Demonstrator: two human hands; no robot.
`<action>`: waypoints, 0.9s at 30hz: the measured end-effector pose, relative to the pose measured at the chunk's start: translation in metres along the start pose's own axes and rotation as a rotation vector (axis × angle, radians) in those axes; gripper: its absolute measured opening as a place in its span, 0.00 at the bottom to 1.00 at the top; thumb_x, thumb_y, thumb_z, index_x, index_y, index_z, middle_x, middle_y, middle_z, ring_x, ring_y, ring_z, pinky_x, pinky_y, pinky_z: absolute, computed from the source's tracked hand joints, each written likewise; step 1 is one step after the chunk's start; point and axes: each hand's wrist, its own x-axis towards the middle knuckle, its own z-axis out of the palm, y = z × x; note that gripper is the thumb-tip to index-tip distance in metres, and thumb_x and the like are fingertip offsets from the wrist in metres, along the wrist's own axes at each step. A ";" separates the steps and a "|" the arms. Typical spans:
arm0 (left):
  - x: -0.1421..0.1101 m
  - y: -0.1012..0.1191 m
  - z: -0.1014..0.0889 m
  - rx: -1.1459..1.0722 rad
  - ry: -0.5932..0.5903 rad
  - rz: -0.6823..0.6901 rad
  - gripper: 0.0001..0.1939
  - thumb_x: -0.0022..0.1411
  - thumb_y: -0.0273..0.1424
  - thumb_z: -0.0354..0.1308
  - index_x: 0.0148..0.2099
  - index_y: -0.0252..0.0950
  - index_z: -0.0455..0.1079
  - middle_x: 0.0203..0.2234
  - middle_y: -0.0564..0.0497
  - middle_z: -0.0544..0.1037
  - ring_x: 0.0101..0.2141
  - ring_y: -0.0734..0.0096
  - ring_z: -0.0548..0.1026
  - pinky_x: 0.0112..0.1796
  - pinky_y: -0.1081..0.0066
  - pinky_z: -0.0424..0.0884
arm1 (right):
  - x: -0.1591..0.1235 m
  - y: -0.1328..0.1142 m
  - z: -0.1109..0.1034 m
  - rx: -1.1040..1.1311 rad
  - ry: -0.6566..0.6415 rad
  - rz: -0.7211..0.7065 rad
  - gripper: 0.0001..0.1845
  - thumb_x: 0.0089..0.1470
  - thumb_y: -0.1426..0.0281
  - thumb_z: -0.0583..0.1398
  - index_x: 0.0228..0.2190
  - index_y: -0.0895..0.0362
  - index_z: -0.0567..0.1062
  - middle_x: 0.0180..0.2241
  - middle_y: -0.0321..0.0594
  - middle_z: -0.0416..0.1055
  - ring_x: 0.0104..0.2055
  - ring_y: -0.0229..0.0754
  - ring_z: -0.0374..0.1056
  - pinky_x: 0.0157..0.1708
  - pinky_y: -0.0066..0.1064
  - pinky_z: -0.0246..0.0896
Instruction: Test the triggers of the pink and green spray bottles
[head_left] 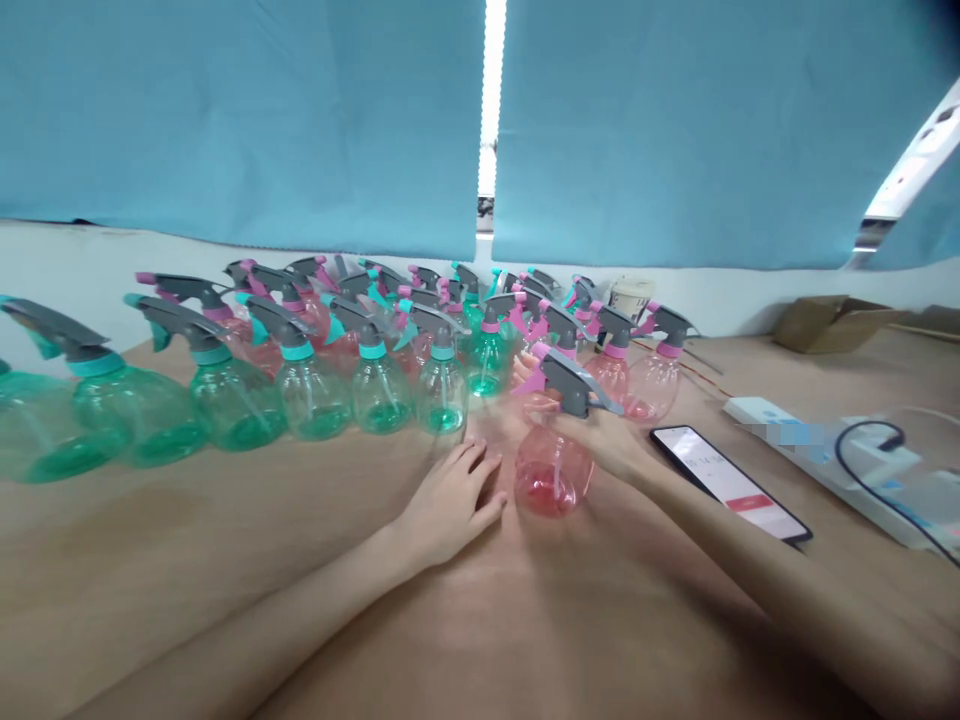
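Note:
A pink spray bottle (545, 478) with a grey head and pink trigger stands on the wooden table in front of me. My right hand (611, 440) is wrapped round its neck and far side, fingers closed on it. My left hand (450, 500) lies flat on the table just left of the bottle, fingers stretched out, holding nothing. Behind them stand several green spray bottles (379, 385) with teal collars and several more pink ones (651, 375).
A smartphone (731, 485) with a lit screen lies right of the bottle. A white power strip (825, 455) with a black cable sits at far right. A cardboard box (829, 322) and a paper cup (630, 295) stand near the wall. Blue blinds hang behind.

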 end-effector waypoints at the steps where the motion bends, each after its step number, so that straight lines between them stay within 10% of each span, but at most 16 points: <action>1: 0.000 0.000 0.000 0.004 0.003 0.003 0.23 0.66 0.38 0.48 0.57 0.30 0.61 0.56 0.40 0.63 0.58 0.55 0.57 0.55 0.57 0.56 | 0.000 0.002 0.000 -0.006 0.004 -0.001 0.11 0.44 0.63 0.61 0.32 0.51 0.76 0.29 0.36 0.74 0.40 0.48 0.70 0.40 0.38 0.64; 19: -0.016 -0.010 -0.002 -0.043 0.085 0.036 0.15 0.66 0.33 0.47 0.52 0.35 0.64 0.51 0.44 0.68 0.53 0.58 0.64 0.52 0.59 0.61 | -0.031 0.027 -0.026 -0.333 0.008 -0.183 0.30 0.41 0.56 0.64 0.44 0.57 0.67 0.38 0.45 0.70 0.37 0.46 0.68 0.36 0.39 0.65; 27: -0.019 -0.005 -0.008 -0.076 0.123 0.012 0.10 0.64 0.28 0.48 0.47 0.35 0.64 0.48 0.44 0.67 0.50 0.60 0.66 0.48 0.62 0.66 | 0.007 0.026 -0.006 -0.387 -0.017 -0.168 0.32 0.42 0.51 0.62 0.45 0.59 0.68 0.41 0.47 0.72 0.36 0.45 0.70 0.37 0.38 0.65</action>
